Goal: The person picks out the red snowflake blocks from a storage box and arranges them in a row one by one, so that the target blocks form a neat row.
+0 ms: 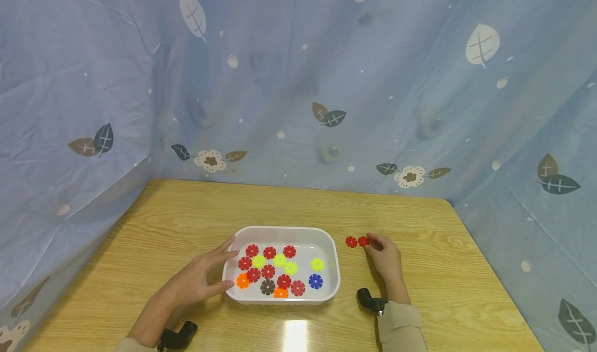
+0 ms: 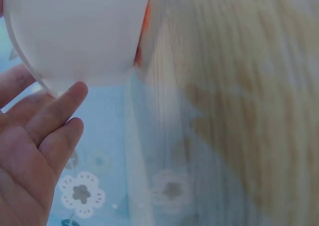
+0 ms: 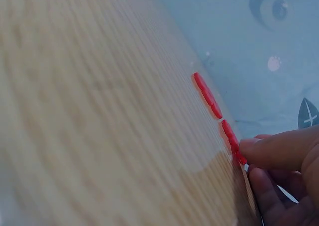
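Observation:
My left hand is spread around the left end of a white plastic tray. Its fingertips and thumb touch the rim; in the left wrist view two fingers lie against the outer wall. Notched plastic discs lie in the tray: several red, several yellow, a few orange, one dark brown and one blue. Right of the tray, two red notched discs sit side by side on the table. My right hand pinches the right red disc at its edge; the left red disc lies flat beside it.
The wooden table reaches back to a blue patterned cloth, which hangs behind it and along both sides. A black wrist camera is on the left wrist, another camera on the right.

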The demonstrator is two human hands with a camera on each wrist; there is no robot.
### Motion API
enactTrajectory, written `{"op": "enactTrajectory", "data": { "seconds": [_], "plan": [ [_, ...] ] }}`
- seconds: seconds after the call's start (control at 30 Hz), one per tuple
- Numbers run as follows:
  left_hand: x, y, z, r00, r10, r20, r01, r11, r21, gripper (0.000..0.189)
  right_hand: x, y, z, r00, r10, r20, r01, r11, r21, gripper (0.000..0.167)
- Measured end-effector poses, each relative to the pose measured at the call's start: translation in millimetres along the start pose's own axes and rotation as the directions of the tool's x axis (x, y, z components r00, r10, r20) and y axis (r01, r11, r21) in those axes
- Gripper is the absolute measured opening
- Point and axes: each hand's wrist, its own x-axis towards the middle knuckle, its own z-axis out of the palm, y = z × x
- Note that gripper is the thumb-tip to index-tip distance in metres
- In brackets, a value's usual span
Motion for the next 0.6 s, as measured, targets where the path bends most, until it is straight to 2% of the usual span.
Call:
{"op": "enactTrajectory", "data": {
  "seconds": [0.37,0.6],
  "plan": [
    [-0.6,-2.9,2.1,1.000,0.013,-0.006,-0.013,1.000,0.015,0.057,0.1,-0.5,-3.6,0.999,0.036,0.016,-0.037,0.993,0.108,0.041],
    [-0.8,-1.8,1.5,1.000,0.017,-0.005,-0.017,1.000,0.014,0.057,-2.2,-9.2,-7.3,0.999,0.018,0.027,-0.023,0.981,0.193,0.044]
  ]
}}
